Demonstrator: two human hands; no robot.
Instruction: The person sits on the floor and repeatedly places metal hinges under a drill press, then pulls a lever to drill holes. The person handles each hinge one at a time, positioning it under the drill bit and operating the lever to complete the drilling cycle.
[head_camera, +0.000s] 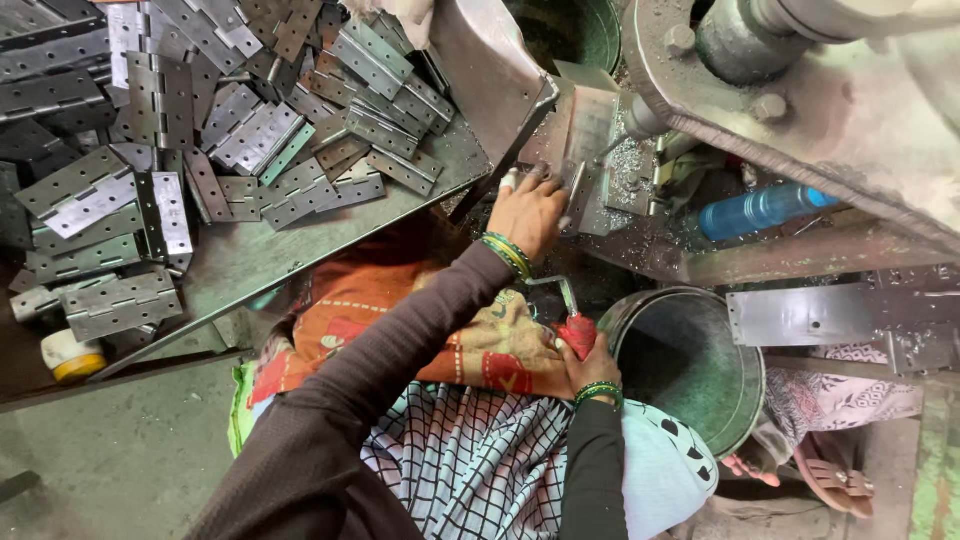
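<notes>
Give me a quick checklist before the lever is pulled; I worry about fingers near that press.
1. Left hand on the hinge at the press: ok.
2. Fingers outside the tool: cannot tell.
3. Right hand on the red lever handle: ok.
4. Bucket beside the press: ok.
5. Hinge pile on the table at the left: ok.
6. Metal chips around the work spot: not ok.
</notes>
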